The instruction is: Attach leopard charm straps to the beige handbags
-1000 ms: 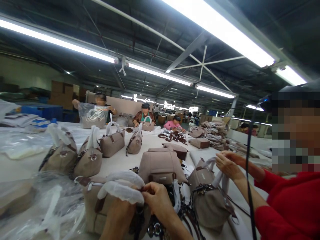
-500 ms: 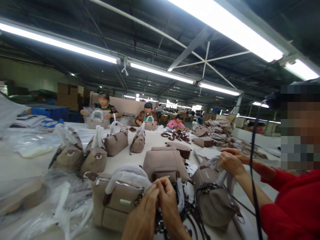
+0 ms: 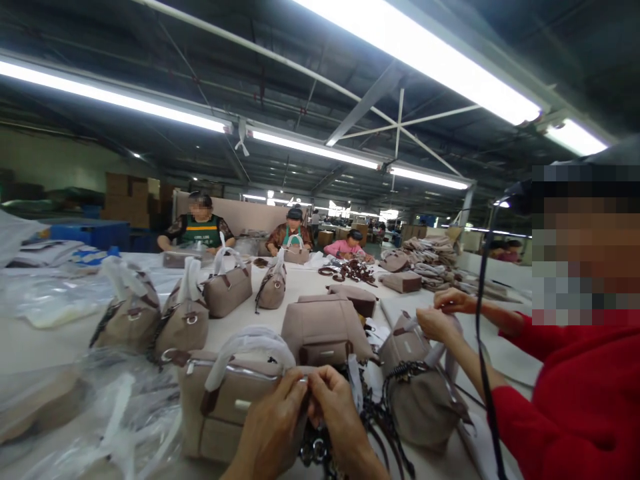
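My left hand (image 3: 277, 423) and my right hand (image 3: 337, 413) meet at the right end of a taupe handbag (image 3: 215, 427) with a wrapped white handle. The fingers of both are pinched together; a small shiny bit shows between them, too small to name. Dark straps and metal rings (image 3: 315, 450) lie just beneath my hands. Behind them rests a larger taupe bag (image 3: 323, 327) on its side.
A person in red (image 3: 565, 393) at the right handles another taupe bag (image 3: 420, 400). Several finished-looking bags (image 3: 227, 287) stand at the left, near clear plastic (image 3: 135, 407). Three people sit across the table, beside heaped straps (image 3: 355, 272) and stacked bags (image 3: 433, 257).
The view has shifted slightly. My fingertips have moved a little left and down, still pinched. The person at the far left has lowered a wrapped bag to the table.
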A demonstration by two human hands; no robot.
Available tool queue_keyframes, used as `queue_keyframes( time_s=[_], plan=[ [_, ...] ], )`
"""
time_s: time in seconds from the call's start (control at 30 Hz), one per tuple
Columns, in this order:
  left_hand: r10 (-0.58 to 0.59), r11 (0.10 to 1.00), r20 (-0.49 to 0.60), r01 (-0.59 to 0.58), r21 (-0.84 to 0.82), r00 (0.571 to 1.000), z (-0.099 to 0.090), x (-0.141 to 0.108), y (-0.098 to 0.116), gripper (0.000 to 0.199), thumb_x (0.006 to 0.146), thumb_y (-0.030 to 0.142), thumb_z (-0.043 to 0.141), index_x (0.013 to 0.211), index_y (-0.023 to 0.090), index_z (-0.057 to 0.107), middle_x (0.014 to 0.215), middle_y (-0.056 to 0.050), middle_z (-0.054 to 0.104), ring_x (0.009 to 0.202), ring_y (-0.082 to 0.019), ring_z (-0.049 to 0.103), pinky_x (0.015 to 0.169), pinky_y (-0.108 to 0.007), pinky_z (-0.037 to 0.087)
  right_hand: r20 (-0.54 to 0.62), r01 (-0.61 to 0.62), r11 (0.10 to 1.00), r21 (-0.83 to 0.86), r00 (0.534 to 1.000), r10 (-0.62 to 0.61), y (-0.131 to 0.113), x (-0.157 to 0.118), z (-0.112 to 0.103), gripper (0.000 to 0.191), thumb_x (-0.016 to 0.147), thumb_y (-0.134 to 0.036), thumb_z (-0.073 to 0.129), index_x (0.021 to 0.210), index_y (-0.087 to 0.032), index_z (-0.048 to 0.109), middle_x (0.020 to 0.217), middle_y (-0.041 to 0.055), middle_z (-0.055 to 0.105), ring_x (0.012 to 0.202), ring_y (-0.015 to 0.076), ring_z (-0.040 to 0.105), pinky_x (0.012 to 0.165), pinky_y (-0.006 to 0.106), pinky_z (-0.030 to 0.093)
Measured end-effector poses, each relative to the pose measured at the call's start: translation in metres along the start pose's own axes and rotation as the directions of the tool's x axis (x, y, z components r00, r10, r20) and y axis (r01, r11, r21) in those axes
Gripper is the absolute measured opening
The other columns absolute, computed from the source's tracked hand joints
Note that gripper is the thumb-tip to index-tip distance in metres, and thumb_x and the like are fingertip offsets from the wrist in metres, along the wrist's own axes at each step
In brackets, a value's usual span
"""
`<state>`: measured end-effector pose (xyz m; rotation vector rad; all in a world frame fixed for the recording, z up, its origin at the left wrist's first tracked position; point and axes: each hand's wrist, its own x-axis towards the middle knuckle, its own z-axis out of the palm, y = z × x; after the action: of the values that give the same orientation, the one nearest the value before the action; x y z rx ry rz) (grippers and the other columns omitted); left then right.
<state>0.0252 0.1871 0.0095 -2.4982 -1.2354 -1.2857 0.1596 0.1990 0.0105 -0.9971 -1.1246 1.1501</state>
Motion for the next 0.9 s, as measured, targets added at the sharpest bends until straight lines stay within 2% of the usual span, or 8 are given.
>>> queue_keyframes(
  time_s=[0.07, 0.17, 0.23, 0.3, 0.4, 0.57, 0.73, 0.9],
  plan=[
    [-0.025, 0.973, 0.045, 0.035, -0.228, 0.999, -0.007, 0.004, 0.005, 0.027, 0.091, 0.017, 0.038, 0.084, 0.022, 0.064, 0.1, -0.005, 0.07, 0.087, -0.016, 0.067, 0.076, -0.022, 0.053, -0.046, 0.021, 1.0, 0.006, 0.999, -0.02, -0.005, 0.001, 0.0, 0.052, 0.066, -0.065, 0.071, 0.072, -0.015, 0.055, 0.042, -0.0071, 0.05, 0.034, 0.0043, 0.036, 0.035, 0.016, 0.023],
    [-0.197, 0.824, 0.15, 0.247, -0.51, 0.969, -0.014, 0.012, 0.01, 0.027, 0.09, 0.033, 0.046, 0.072, 0.019, 0.062, 0.071, -0.002, 0.065, 0.067, -0.014, 0.061, 0.065, -0.022, 0.051, -0.063, 0.014, 0.98, 0.197, 0.998, -0.002, -0.009, 0.004, 0.004, 0.051, 0.06, -0.061, 0.078, 0.074, -0.015, 0.058, 0.044, -0.0062, 0.055, 0.033, 0.0046, 0.04, 0.033, 0.015, 0.025],
    [-0.331, 0.702, 0.206, 0.387, -0.598, 0.921, -0.017, 0.015, 0.01, 0.028, 0.085, 0.039, 0.053, 0.069, 0.018, 0.062, 0.061, 0.0, 0.06, 0.055, -0.013, 0.054, 0.053, -0.021, 0.046, -0.045, -0.038, 0.904, 0.426, 0.997, 0.064, -0.007, 0.008, 0.008, 0.05, 0.054, -0.054, 0.085, 0.073, -0.016, 0.058, 0.054, -0.0033, 0.063, 0.037, 0.0054, 0.048, 0.034, 0.015, 0.031],
    [-0.404, 0.647, 0.213, 0.443, -0.62, 0.89, -0.019, 0.018, 0.009, 0.028, 0.081, 0.041, 0.057, 0.066, 0.017, 0.063, 0.06, 0.001, 0.06, 0.054, -0.013, 0.052, 0.05, -0.022, 0.043, -0.042, -0.091, 0.784, 0.614, 0.988, 0.147, -0.003, 0.011, 0.011, 0.05, 0.046, -0.044, 0.091, 0.071, -0.016, 0.058, 0.063, -0.0023, 0.068, 0.044, 0.0054, 0.054, 0.039, 0.014, 0.039],
    [-0.42, 0.671, 0.201, 0.452, -0.588, 0.885, -0.021, 0.02, 0.007, 0.026, 0.078, 0.039, 0.06, 0.064, 0.018, 0.067, 0.064, -0.001, 0.065, 0.064, -0.016, 0.058, 0.06, -0.023, 0.046, -0.045, -0.114, 0.67, 0.733, 0.976, 0.215, 0.002, 0.012, 0.013, 0.047, 0.041, -0.032, 0.095, 0.071, -0.016, 0.063, 0.059, -0.0047, 0.065, 0.046, 0.0035, 0.053, 0.045, 0.013, 0.045],
    [-0.374, 0.73, 0.188, 0.413, -0.545, 0.908, -0.018, 0.02, 0.009, 0.017, 0.079, 0.03, 0.058, 0.076, 0.022, 0.074, 0.081, -0.001, 0.075, 0.08, -0.02, 0.067, 0.077, -0.025, 0.049, 0.017, -0.106, 0.665, 0.739, 0.99, 0.139, 0.004, 0.009, 0.011, 0.045, 0.05, -0.026, 0.093, 0.086, -0.014, 0.07, 0.066, -0.0012, 0.068, 0.057, 0.0059, 0.061, 0.057, 0.015, 0.05],
    [-0.344, 0.822, 0.182, 0.389, -0.415, 0.921, -0.017, 0.018, 0.014, 0.018, 0.084, 0.032, 0.056, 0.076, 0.025, 0.072, 0.077, 0.002, 0.074, 0.072, -0.016, 0.067, 0.069, -0.021, 0.048, 0.049, -0.115, 0.644, 0.756, 0.992, 0.119, 0.005, 0.009, 0.01, 0.048, 0.055, -0.023, 0.092, 0.096, -0.016, 0.068, 0.069, -0.0005, 0.07, 0.06, 0.0075, 0.063, 0.06, 0.016, 0.051],
    [-0.229, 0.891, 0.105, 0.252, -0.378, 0.968, -0.021, 0.015, 0.021, 0.021, 0.088, 0.033, 0.053, 0.076, 0.024, 0.068, 0.076, 0.002, 0.071, 0.072, -0.014, 0.065, 0.069, -0.018, 0.047, -0.018, -0.076, 0.577, 0.814, 0.988, 0.155, 0.008, 0.019, 0.011, 0.037, 0.054, -0.019, 0.091, 0.078, -0.019, 0.064, 0.071, -0.0026, 0.069, 0.06, 0.0072, 0.062, 0.058, 0.017, 0.051]
  ],
)
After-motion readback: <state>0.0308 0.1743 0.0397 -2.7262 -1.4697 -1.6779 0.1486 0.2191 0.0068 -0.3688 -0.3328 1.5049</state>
